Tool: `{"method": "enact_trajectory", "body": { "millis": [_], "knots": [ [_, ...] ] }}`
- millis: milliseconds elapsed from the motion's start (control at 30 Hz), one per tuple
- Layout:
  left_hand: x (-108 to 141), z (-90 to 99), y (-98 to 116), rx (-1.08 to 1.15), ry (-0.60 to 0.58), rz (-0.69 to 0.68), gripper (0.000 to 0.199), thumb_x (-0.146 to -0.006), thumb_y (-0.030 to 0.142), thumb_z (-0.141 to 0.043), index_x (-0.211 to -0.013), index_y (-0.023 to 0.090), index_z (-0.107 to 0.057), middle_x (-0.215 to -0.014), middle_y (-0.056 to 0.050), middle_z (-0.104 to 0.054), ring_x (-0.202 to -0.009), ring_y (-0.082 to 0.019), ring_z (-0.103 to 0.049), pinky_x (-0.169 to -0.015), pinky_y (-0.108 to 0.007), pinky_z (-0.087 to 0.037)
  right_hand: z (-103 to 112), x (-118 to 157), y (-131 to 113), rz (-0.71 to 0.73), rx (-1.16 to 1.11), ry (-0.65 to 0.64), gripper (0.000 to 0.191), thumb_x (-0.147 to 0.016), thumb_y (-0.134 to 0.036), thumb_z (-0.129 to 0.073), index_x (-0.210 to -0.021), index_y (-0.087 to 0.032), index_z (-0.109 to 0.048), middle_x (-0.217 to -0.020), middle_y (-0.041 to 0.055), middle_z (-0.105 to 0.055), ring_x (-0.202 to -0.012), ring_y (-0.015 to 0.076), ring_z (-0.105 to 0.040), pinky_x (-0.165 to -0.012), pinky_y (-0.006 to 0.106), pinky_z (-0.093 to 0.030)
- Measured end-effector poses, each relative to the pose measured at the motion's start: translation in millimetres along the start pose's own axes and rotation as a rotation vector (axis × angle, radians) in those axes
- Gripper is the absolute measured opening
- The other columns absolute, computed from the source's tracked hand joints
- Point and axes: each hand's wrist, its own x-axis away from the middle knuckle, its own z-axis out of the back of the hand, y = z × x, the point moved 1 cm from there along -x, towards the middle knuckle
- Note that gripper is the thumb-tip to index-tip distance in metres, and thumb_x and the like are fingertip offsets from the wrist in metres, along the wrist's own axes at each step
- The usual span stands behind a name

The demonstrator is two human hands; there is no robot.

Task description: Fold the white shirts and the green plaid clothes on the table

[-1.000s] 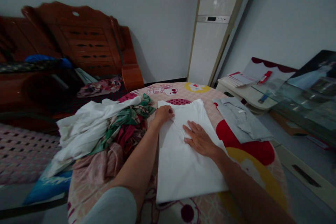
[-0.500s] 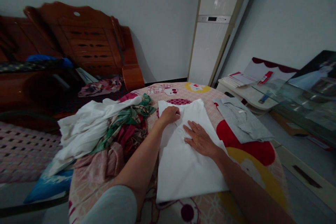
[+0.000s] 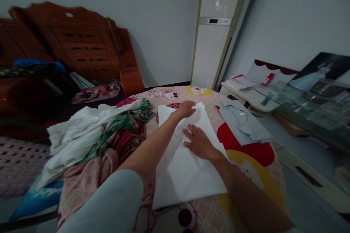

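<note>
The smooth white cloth garment (image 3: 191, 174), seemingly part-folded, lies toward the near edge of the round, pink-patterned table (image 3: 183, 90); right hand (image 3: 199, 142) spread flat on it, gripping nothing; left hand (image 3: 188, 108) half-curled at its far end, grip unclear; folded grey garment (image 3: 240, 123) by the right edge; crumpled multicoloured clothes heap (image 3: 109, 133), unfolded, by the left; no container holds any.

No text readable; panel marks (image 3: 215, 21) on tall white unit (image 3: 209, 51), tag (image 3: 242, 114) on grey garment (image 3: 247, 127) too small.
</note>
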Motion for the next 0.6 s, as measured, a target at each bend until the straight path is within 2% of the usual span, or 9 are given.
{"method": "enact_trajectory", "body": {
  "millis": [67, 167, 333, 400, 467, 533, 600],
  "knots": [
    [-28, -14.0, 12, -0.009, 0.004, 0.052, 0.037, -0.09, 0.019, -0.052, -0.126, 0.013, -0.061, -0.13, -0.011, -0.063, -0.122, -0.02, -0.057, -0.106, -0.028, -0.04, -2, -1, 0, 0.002, 0.001, 0.014, 0.06, -0.096, -0.047, -0.05, -0.148, -0.02, -0.041, -0.157, 0.0166, -0.033, -0.145, 0.0335, -0.028, -0.116, 0.05, -0.027],
    [-61, -32.5, 21, 0.01, 0.015, 0.125, 0.036, -0.091, 0.014, -0.048, -0.123, 0.011, -0.063, -0.13, -0.013, -0.063, -0.121, -0.02, -0.057, -0.105, -0.027, -0.041, -5, -2, -2, 0.008, 0.004, 0.031, 0.06, -0.094, -0.047, -0.053, -0.145, -0.016, -0.046, -0.154, 0.0191, -0.036, -0.144, 0.0348, -0.031, -0.115, 0.05, -0.03],
    [-89, -44.8, 19, 0.049, 0.03, 0.185, 0.032, -0.086, 0.011, -0.05, -0.11, 0.01, -0.071, -0.118, -0.015, -0.069, -0.114, -0.022, -0.062, -0.098, -0.027, -0.045, -2, -5, 3, 0.047, -0.118, 0.083, 0.058, -0.09, -0.044, -0.061, -0.138, -0.012, -0.053, -0.149, 0.0208, -0.043, -0.142, 0.0343, -0.033, -0.114, 0.054, -0.031],
    [-93, -45.6, 15, 0.065, 0.032, 0.204, 0.03, -0.085, 0.015, -0.053, -0.109, 0.01, -0.072, -0.114, -0.014, -0.071, -0.11, -0.022, -0.064, -0.095, -0.026, -0.047, 2, -6, 13, 0.089, -0.307, 0.064, 0.051, -0.087, -0.04, -0.065, -0.131, -0.014, -0.061, -0.144, 0.0175, -0.051, -0.139, 0.0328, -0.039, -0.114, 0.052, -0.033],
    [-95, -46.2, 11, 0.075, 0.021, 0.22, 0.028, -0.085, 0.02, -0.056, -0.105, 0.011, -0.074, -0.105, -0.013, -0.074, -0.102, -0.022, -0.067, -0.089, -0.025, -0.049, 8, -8, 26, 0.062, -0.59, 0.065, 0.037, -0.088, -0.036, -0.062, -0.119, -0.017, -0.069, -0.133, 0.0126, -0.062, -0.129, 0.0286, -0.052, -0.109, 0.047, -0.041],
    [-95, -47.4, 7, 0.094, 0.019, 0.226, 0.027, -0.086, 0.025, -0.057, -0.1, 0.011, -0.075, -0.093, -0.012, -0.075, -0.093, -0.021, -0.069, -0.085, -0.024, -0.05, 11, -9, 40, -0.086, -0.858, 0.127, 0.031, -0.09, -0.034, -0.056, -0.11, -0.019, -0.074, -0.118, 0.0092, -0.071, -0.113, 0.0247, -0.064, -0.1, 0.042, -0.05],
    [-94, -49.2, 4, 0.15, 0.038, 0.235, 0.026, -0.085, 0.027, -0.058, -0.095, 0.011, -0.077, -0.083, -0.01, -0.075, -0.084, -0.019, -0.069, -0.082, -0.023, -0.05, 13, -9, 47, -0.227, -0.999, 0.192, 0.03, -0.088, -0.033, -0.057, -0.106, -0.018, -0.076, -0.11, 0.0082, -0.074, -0.103, 0.0236, -0.069, -0.094, 0.041, -0.053]
  ]
}}
